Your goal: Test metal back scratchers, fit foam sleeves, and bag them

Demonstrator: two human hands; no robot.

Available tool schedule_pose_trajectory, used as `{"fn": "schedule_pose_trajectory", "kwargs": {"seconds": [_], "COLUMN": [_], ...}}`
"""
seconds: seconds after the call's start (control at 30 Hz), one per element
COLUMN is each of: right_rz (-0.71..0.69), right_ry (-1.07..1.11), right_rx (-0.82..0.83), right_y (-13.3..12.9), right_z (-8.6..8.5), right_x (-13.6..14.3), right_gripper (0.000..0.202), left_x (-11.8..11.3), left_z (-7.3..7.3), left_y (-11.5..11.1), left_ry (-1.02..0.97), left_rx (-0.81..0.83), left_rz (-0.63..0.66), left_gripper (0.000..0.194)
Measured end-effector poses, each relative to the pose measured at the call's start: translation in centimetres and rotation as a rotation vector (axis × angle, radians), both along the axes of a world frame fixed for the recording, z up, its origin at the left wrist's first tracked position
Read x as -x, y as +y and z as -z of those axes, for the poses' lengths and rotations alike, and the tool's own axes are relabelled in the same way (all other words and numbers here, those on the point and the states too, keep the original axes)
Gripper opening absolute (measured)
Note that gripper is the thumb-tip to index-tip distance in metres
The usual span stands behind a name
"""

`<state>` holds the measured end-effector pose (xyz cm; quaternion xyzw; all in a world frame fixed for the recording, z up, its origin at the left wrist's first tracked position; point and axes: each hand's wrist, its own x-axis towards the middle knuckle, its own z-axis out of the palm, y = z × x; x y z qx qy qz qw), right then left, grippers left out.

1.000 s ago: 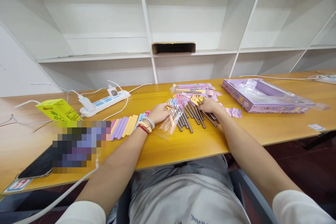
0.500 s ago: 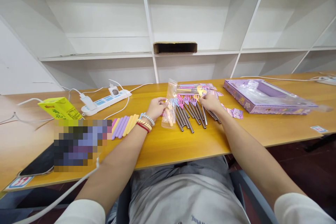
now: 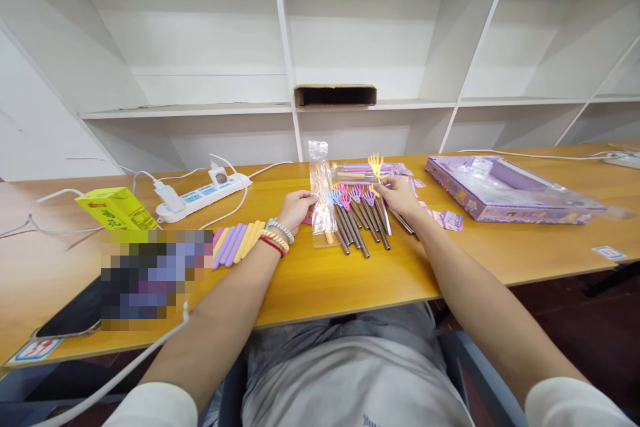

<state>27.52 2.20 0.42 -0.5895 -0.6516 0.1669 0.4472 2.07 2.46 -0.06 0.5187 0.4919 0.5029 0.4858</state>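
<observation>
My left hand (image 3: 299, 209) pinches the side of a clear plastic bag (image 3: 321, 170), which has an orange handle (image 3: 329, 237) inside. A yellow-headed back scratcher (image 3: 375, 165) with a metal rod is held in the closed fingers of my right hand (image 3: 400, 195), its hand-shaped head pointing away from me. Between my hands lie several more back scratchers (image 3: 356, 221) with pink, purple, blue and yellow heads and bare metal rods. Behind them are packed ones in clear wrapping (image 3: 363, 168). Left of my left wrist sits a row of purple, yellow and pink handles (image 3: 239, 244).
A purple display box (image 3: 520, 217) with clear plastic in it sits to the right, with pink cards (image 3: 450, 221) beside it. On the left are a power strip (image 3: 203, 197) with cables, a yellow carton (image 3: 116, 208) and a phone (image 3: 70, 309). White shelves (image 3: 370, 7) rise behind.
My right hand has lifted the yellow back scratcher slightly, and its head now stands higher and farther left. The plastic bag in my left hand has straightened, its far end shifting left.
</observation>
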Motion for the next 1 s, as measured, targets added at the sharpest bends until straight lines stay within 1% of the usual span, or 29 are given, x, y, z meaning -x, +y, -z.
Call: {"fn": "schedule_pose_trajectory", "kwargs": {"seconds": [0.13,0.23,0.27,0.33,0.4,0.47,0.5,0.57,0.63,0.77,0.83,0.9,1.0], "right_rz": [-0.172,-0.280,-0.309,-0.339,-0.324,-0.291,-0.277,-0.259,-0.248,-0.214,-0.203,-0.196,-0.189], "right_ry": [0.120,0.244,0.283,0.319,0.297,0.250,0.226,0.177,0.128,0.034,0.026,0.023,-0.005], "right_rx": [-0.007,0.088,0.125,0.161,0.143,0.126,0.125,0.130,0.119,0.060,0.049,0.043,0.024], "right_y": [-0.5,-1.3,-1.5,-1.7,-1.6,-1.3,-1.2,-0.9,-0.8,-0.8,-0.8,-0.7,-0.7], "right_z": [-0.1,-0.5,-0.5,-0.6,-0.5,-0.3,-0.2,0.0,0.2,0.2,0.2,0.2,0.2], "right_x": [0.7,1.4,1.6,1.9,1.8,1.6,1.5,1.3,1.2,1.2,1.2,1.2,1.2], "right_gripper": [0.026,0.031,0.032,0.032,0.032,0.031,0.031,0.032,0.033,0.034,0.034,0.034,0.033], "left_x": [-0.2,-0.3,-0.3,-0.3,-0.3,-0.3,-0.4,-0.4,-0.3,0.6,1.1,1.5,1.7], "left_z": [-0.4,-0.7,-0.8,-0.8,-0.6,-0.4,-0.2,0.1,0.3,0.3,0.3,0.4,0.8], "left_y": [-0.2,-0.5,-0.6,-0.7,-0.6,-0.5,-0.5,-0.3,-0.1,0.6,0.9,1.2,1.1], "left_ry": [-0.046,-0.030,-0.007,0.054,0.107,0.143,0.160,0.201,0.254,0.458,0.593,0.724,0.874], "left_rx": [-0.009,0.028,0.043,0.049,0.017,-0.020,-0.032,-0.054,-0.101,-0.256,-0.286,-0.283,-0.242], "left_rz": [-0.038,-0.046,-0.045,-0.054,-0.069,-0.058,-0.038,-0.023,-0.062,-0.222,-0.248,-0.224,-0.134], "left_gripper": [0.015,0.014,0.017,0.030,0.045,0.051,0.049,0.038,0.029,0.030,0.034,0.038,0.046]}}
